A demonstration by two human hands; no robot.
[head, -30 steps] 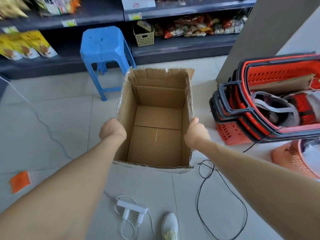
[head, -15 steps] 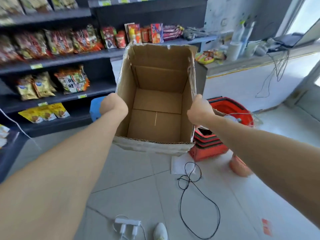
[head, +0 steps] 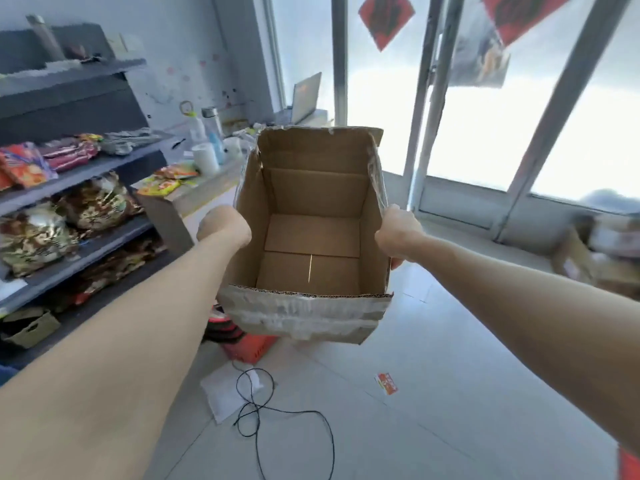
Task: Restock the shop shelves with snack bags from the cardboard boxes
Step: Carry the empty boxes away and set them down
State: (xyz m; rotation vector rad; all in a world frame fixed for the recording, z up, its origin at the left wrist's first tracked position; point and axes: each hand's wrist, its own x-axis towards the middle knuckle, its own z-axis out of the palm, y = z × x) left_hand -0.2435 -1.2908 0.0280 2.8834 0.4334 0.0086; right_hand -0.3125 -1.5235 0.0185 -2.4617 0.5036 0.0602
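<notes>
An open cardboard box (head: 304, 313) with nothing inside is held up in the air in front of me, its taped front wall toward me. My left hand (head: 225, 226) grips its left wall. My right hand (head: 398, 237) grips its right wall, fingers curled under the edge. Dark shelves (head: 86, 168) at the left carry snack bags (head: 97, 202) on several levels. More cardboard boxes (head: 595, 258) sit blurred on the floor at the far right.
Red shopping baskets (head: 242, 344) stand on the floor under the box. A black cable (head: 256, 407) loops over a white sheet on the tiles. A counter (head: 194, 195) with bottles, a paper roll and snack bags is behind the box. Glass doors (head: 485, 133) fill the right.
Both hands have lifted the empty box off the floor and swung it to the right, from facing the shelves toward the glass doors. The grip on both walls is unchanged.
</notes>
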